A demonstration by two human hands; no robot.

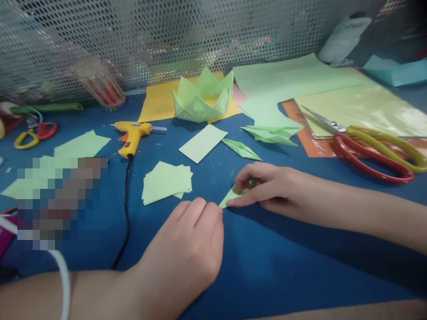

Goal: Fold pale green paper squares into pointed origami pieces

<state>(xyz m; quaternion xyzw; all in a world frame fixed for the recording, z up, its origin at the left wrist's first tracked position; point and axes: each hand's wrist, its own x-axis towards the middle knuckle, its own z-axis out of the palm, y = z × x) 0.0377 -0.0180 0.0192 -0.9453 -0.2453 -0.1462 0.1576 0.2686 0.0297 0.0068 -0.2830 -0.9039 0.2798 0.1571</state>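
A small light-green folded paper piece [231, 196] lies on the blue table [267, 258]. My right hand [267, 186] lies over it with its fingers pressed down on the fold, and most of the piece is hidden under them. My left hand [190, 240] is curled, knuckles up, and its fingertips touch the paper's pointed left tip. A stack of small green paper squares [167, 182] sits just left of my hands.
A yellow glue gun [131, 135] with a black cord lies at left. A green paper crown [203, 98] stands on yellow paper at the back. Folded green pieces [271, 133], a green rectangle [203, 142], red-and-yellow scissors [370, 146] and large paper sheets lie right. A mesh wall [167, 40] stands behind.
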